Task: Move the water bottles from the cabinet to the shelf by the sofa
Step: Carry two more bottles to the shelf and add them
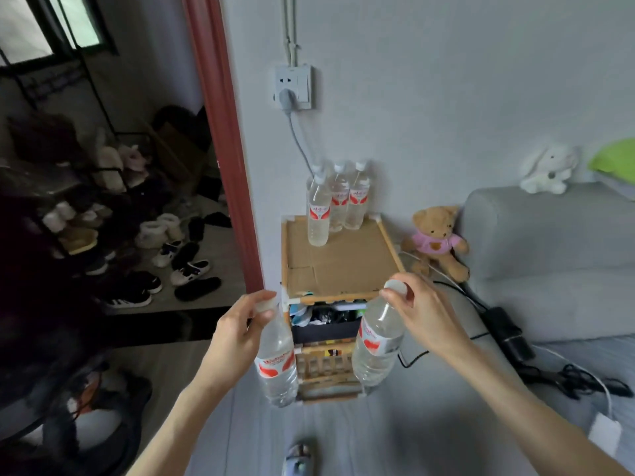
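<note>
Item: two water bottles in transit, one per hand. The left-hand bottle [276, 359] hangs upright by its white cap, pinched between the fingers [256, 304] of the left hand [233, 333]; the right-hand bottle [378, 345] hangs likewise from the right hand [417, 312], whose fingers close round the cap. Both are clear plastic with red-and-white labels, appear full of water, and are capped.

Location: both hang in front of the shelf [388, 240], below its top level, one at each front corner.

Already placed: the standing bottles [335, 201], at least four, upright in a tight cluster at the back left of the shelf top, by the wall. The rest of the cardboard-lined top is bare.

Step in hand, by judgement: delivery of the carried pair. The next move calls for lifting both above the front rail and setting them upright on the bare cardboard, clear of the cluster so none topples.

Other contents: the lower tiers hold a dark bin [324, 326] of mixed small items, too blurred to name, and a row of small containers beneath.

Surroundings: sofa [549, 255] to the right, teddy bear [434, 240] between it and the shelf.
</note>
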Motion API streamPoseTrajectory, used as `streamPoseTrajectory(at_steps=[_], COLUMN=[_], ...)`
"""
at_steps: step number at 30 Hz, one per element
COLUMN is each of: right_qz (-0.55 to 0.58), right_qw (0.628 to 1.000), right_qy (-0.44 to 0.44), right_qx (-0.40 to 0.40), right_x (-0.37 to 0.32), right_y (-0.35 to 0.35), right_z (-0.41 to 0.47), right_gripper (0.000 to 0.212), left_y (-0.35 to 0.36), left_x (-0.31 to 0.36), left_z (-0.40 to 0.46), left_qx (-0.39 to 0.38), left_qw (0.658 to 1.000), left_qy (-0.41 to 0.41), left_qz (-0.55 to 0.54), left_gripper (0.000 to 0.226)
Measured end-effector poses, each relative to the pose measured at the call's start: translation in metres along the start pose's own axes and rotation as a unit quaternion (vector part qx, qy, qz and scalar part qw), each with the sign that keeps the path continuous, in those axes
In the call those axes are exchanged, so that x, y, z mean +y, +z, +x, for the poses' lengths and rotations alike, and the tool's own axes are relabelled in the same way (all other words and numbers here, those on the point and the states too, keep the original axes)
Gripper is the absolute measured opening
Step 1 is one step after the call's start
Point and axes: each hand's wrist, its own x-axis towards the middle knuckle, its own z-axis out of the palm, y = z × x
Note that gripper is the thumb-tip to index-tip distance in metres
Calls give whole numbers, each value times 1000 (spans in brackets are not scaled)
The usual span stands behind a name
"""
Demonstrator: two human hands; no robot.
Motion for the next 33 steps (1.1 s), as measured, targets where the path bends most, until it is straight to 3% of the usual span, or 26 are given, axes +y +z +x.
streamPoseTrajectory(at_steps=[5,10,15,22,28,33], right_qz=[-25,-33,-7,-15,-1,6], right_qw=[999,998,998,998,996,995], right_qy=[18,39,54,24,-23,-33], right_qx=[16,45,19,-49,-87,-96], right_x=[21,36,62,103,123,129], right_y=[5,8,13,21,20,28], right_z=[87,158,216,287,342,369], right_gripper=[25,31,27,28,32,31], left_y=[6,24,56,108,139,152], left_x=[-3,4,0,11,21,25], left_z=[105,186,241,298,346,382], left_qx=[26,-30,-106,-98,-64,-51], left_qw=[999,999,993,994,985,958], left_qy=[14,35,45,13,28,128], left_qz=[-11,-13,19,39,155,253], left_gripper=[24,23,26,27,48,38])
